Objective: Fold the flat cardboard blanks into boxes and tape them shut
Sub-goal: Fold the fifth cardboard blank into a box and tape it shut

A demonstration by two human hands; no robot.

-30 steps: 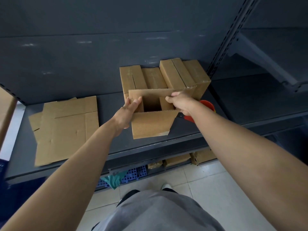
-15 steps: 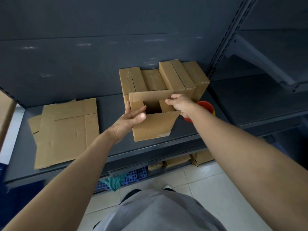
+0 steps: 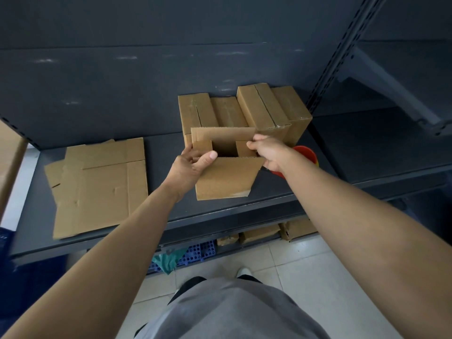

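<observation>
While standing on the shelf (image 3: 318, 192), the half-folded box (image 3: 225, 178) is being held open.
Its left edge is being gripped by the left hand (image 3: 188, 167), its right side by the right hand (image 3: 269, 150).

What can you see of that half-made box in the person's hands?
The half-made box is brown corrugated cardboard, its top open: two short side flaps folded in, the far flap upright, the near one splayed toward the camera. The left hand grips its left side, the right hand its right, in front of the taped boxes.
</observation>
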